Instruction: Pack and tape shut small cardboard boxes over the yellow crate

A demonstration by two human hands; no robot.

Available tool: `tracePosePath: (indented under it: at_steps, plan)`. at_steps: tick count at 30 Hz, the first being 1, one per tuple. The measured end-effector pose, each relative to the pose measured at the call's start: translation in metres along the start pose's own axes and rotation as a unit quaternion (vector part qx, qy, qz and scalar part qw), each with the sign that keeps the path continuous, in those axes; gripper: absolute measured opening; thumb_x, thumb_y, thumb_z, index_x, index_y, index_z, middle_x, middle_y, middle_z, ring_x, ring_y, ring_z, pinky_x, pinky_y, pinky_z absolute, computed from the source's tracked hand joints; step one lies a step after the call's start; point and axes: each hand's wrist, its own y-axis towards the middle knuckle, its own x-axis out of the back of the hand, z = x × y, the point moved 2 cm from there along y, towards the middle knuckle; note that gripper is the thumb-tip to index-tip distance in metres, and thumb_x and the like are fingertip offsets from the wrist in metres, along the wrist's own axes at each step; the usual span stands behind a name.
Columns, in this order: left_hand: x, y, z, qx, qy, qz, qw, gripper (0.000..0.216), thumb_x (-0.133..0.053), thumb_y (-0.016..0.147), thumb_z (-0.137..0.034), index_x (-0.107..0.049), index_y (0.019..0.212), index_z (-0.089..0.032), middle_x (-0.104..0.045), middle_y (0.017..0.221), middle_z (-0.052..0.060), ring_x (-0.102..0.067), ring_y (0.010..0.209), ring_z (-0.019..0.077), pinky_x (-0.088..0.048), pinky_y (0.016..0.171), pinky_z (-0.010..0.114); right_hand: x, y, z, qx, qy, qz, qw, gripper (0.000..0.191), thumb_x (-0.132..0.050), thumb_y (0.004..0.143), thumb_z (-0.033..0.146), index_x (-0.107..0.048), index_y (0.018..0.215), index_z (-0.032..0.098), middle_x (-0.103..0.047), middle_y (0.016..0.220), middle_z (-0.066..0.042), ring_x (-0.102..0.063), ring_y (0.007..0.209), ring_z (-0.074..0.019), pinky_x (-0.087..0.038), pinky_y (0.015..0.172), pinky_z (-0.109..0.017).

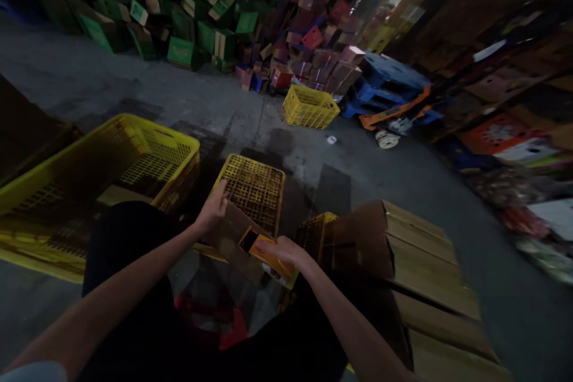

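Observation:
A flat brown piece of cardboard (237, 221) lies slanted across a yellow slatted crate (257, 182) in front of me. My left hand (215, 209) grips its upper left edge, fingers closed. In my right hand (284, 250) is an orange boxy thing (264, 253) with a dark opening at its near end, pressed against or just over the cardboard. The thumb rests on top of it. Its lower end shows pale and reddish patches that I cannot make out in the dim light.
A large yellow crate (170, 137) stands at left, and stacked cardboard (430, 268) at right. Below me is a red stool-like thing (233, 331). Farther off are another yellow crate (311, 108), blue pallets (380, 80), an orange pallet jack (394, 110) and heaps of green cartons (181, 52).

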Motion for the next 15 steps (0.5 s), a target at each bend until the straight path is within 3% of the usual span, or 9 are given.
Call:
tracePosePath:
  at_steps: [1,3,7,9,11,13,15]
  plan:
    - [0.002,0.012,0.006,0.055,-0.017,-0.014,0.998,0.07,-0.04,0.096,-0.018,-0.02,0.162,-0.014,-0.034,0.163,0.015,-0.036,0.149,0.0255,-0.032,0.122,0.042,0.0,0.001,0.0,-0.002,-0.009,0.0,1.0,0.071,-0.062,0.081,0.074,-0.074,0.103,0.007,-0.075,0.109,-0.019,-0.073,0.095,-0.0291,-0.047,0.058,-0.025]
    - [0.005,0.027,0.015,0.101,-0.023,-0.016,0.995,0.069,-0.038,0.097,-0.018,-0.017,0.163,-0.013,-0.046,0.155,0.018,-0.05,0.141,0.0258,-0.04,0.117,0.042,0.001,0.002,0.001,-0.002,-0.02,0.005,1.0,0.069,-0.062,0.082,0.072,-0.076,0.097,0.006,-0.076,0.103,-0.019,-0.073,0.091,-0.0291,-0.044,0.056,-0.026]
    - [0.02,0.027,0.031,0.124,0.012,0.014,0.992,0.061,-0.036,0.1,-0.021,-0.028,0.16,-0.012,-0.063,0.138,0.02,-0.067,0.121,0.0289,-0.05,0.105,0.044,0.003,0.0,0.002,0.006,-0.028,0.008,1.0,0.064,-0.062,0.083,0.072,-0.076,0.092,0.009,-0.077,0.101,-0.017,-0.073,0.091,-0.0286,-0.044,0.055,-0.025]
    - [0.033,0.016,0.035,0.121,0.046,0.019,0.991,0.06,-0.044,0.098,-0.024,-0.038,0.156,-0.012,-0.061,0.139,0.023,-0.062,0.126,0.0365,-0.044,0.109,0.053,0.004,-0.003,0.003,0.01,-0.022,0.008,1.0,0.065,-0.063,0.081,0.073,-0.077,0.093,0.011,-0.077,0.103,-0.017,-0.073,0.091,-0.029,-0.046,0.057,-0.026]
    - [0.045,0.006,0.033,0.104,0.078,0.016,0.991,0.061,-0.05,0.095,-0.023,-0.041,0.155,-0.014,-0.054,0.147,0.024,-0.048,0.138,0.042,-0.027,0.117,0.064,0.005,-0.005,0.005,0.013,-0.016,0.009,1.0,0.064,-0.063,0.081,0.073,-0.077,0.093,0.012,-0.077,0.102,-0.017,-0.073,0.09,-0.0291,-0.048,0.06,-0.027]
    - [0.047,-0.004,0.025,0.042,0.131,0.019,0.99,0.061,-0.048,0.094,-0.02,-0.042,0.155,-0.015,-0.044,0.156,0.022,-0.031,0.149,0.0412,-0.013,0.12,0.066,0.006,-0.007,0.007,0.015,-0.01,0.007,1.0,0.061,-0.064,0.083,0.07,-0.077,0.094,0.011,-0.078,0.099,-0.017,-0.074,0.09,-0.0293,-0.05,0.062,-0.027]
    - [0.035,-0.015,0.012,-0.061,0.201,0.048,0.977,0.059,-0.042,0.095,-0.017,-0.043,0.154,-0.014,-0.038,0.161,0.018,-0.021,0.154,0.0351,-0.013,0.123,0.06,0.006,-0.01,0.009,0.014,-0.006,0.004,1.0,0.059,-0.064,0.084,0.067,-0.078,0.094,0.01,-0.078,0.097,-0.017,-0.074,0.091,-0.0294,-0.051,0.063,-0.027]
